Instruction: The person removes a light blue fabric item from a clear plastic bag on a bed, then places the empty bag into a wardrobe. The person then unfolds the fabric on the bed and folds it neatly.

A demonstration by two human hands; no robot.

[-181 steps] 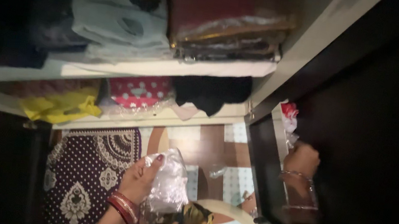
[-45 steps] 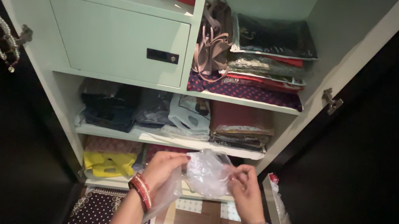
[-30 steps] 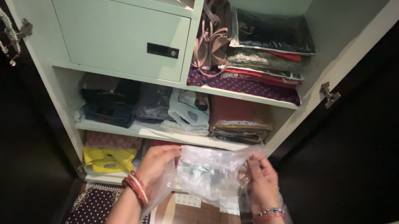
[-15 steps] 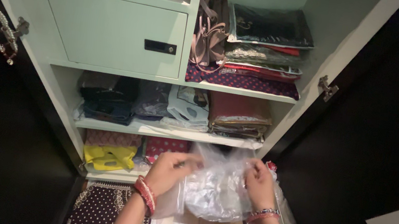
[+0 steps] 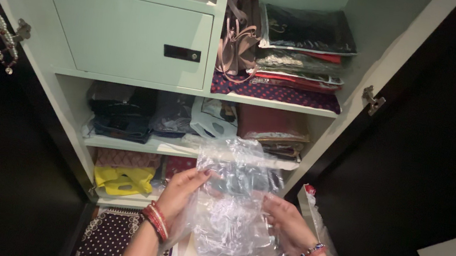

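Open wardrobe (image 5: 363,34) | left hand (image 5: 182,189), right hand (image 5: 286,223) grip clear plastic bag (image 5: 232,205)

Dim, warm light falls on the wardrobe shelves (image 5: 197,92); both sides sink into black, with slight softness throughout.

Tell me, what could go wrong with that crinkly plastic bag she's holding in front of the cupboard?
The clear plastic bag is thin and crumpled, held only at its sides by the left hand and the right hand, so it might slip out or tear if pulled apart hard. It also hangs in front of the folded clothes on the middle shelf, hiding part of them, so a hand reaching in could perhaps bump the stack.
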